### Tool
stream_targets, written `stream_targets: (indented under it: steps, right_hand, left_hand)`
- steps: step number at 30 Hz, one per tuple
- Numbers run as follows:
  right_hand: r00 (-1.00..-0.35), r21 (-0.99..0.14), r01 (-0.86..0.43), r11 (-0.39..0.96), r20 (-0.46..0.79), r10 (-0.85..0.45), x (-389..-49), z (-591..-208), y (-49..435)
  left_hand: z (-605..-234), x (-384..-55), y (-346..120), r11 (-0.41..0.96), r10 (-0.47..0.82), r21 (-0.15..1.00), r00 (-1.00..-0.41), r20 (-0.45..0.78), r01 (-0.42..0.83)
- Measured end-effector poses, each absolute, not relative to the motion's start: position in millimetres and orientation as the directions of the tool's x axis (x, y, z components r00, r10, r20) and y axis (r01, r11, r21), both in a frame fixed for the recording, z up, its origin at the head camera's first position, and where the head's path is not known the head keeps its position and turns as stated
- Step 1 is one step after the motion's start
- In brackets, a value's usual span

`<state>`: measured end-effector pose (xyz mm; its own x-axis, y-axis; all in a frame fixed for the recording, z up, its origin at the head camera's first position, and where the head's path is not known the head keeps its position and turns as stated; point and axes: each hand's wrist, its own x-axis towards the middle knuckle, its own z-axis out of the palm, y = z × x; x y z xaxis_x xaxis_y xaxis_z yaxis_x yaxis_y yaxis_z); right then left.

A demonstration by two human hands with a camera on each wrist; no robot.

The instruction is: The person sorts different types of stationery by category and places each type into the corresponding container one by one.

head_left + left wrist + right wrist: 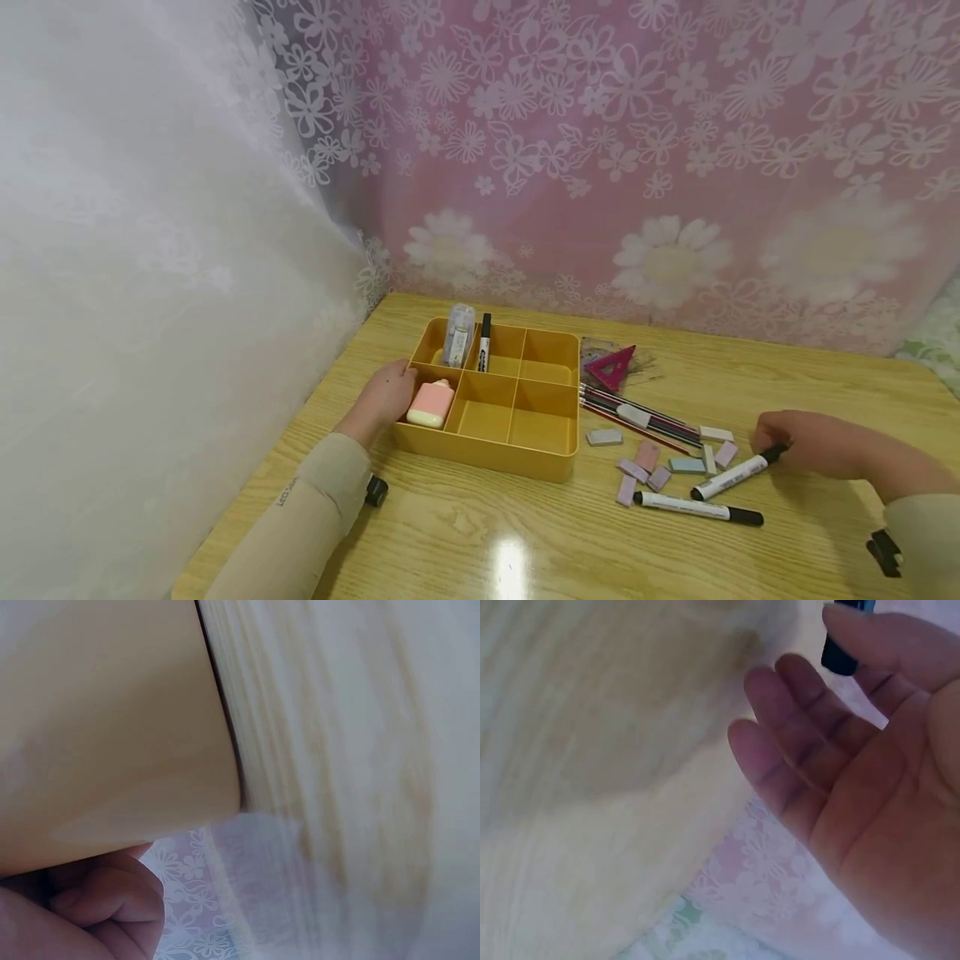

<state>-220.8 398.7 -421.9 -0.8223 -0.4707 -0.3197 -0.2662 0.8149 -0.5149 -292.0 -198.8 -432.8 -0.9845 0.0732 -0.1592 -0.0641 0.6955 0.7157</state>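
Note:
My left hand grips the left wall of a yellow six-compartment organizer tray; in the left wrist view, its curled fingers show beside the tray's side. On the right, my right hand pinches a white marker by its black end, with the other fingers loosely bent in the right wrist view. A second marker lies on the table just in front. Inside the tray are a pink and cream bottle-shaped thing, a clear plastic item and an upright-leaning black-capped marker.
Several small erasers lie scattered on the wooden table right of the tray. Behind them are a bundle of pencils and a magenta set square. A flowered curtain hangs along the back edge.

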Motion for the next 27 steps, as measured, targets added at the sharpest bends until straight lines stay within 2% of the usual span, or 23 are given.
stream_targets:
  steps: [7,12,27]
  right_hand:
    - [-0.799,-0.600,-0.235,0.765,-0.329,-0.503,-220,-397,399]
    - [-0.783,-0.639,-0.281,0.716,-0.278,-0.556,-220,-384,389]
    - [-0.777,-0.630,-0.370,0.683,-0.192,-0.599,-222,-341,334]
  left_hand:
    - [-432,-292,-198,0.707,0.072,0.705,-0.985,-0.154,-0.059]
    - [-433,-293,-199,0.703,0.067,0.708,-0.985,-0.159,-0.067]
    - [-434,-293,-199,0.702,0.066,0.710,-0.987,-0.148,-0.060]
